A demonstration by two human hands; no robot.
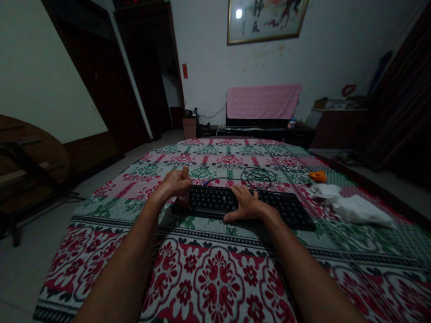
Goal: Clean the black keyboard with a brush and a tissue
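Note:
A black computer keyboard [212, 199] lies flat on a patterned cloth, slightly askew. My left hand [173, 183] is closed in a fist over its left end. From the top of that fist sticks a short tan handle [185, 172], and below it a reddish-brown part meets the keys, so it looks like a brush. My right hand [247, 204] spans the keyboard right of its middle, thumb at the near edge and fingers at the far edge, gripping it. A thin black cable [258, 177] lies loosely coiled behind the keyboard.
On the right of the patterned tablecloth [218, 273] lie a crumpled white plastic bag [360, 210] and a small orange item [318, 176]. Beyond the table stands a low cabinet with a pink cloth [262, 102] over something on it. A round wooden tabletop [33, 154] leans at the left.

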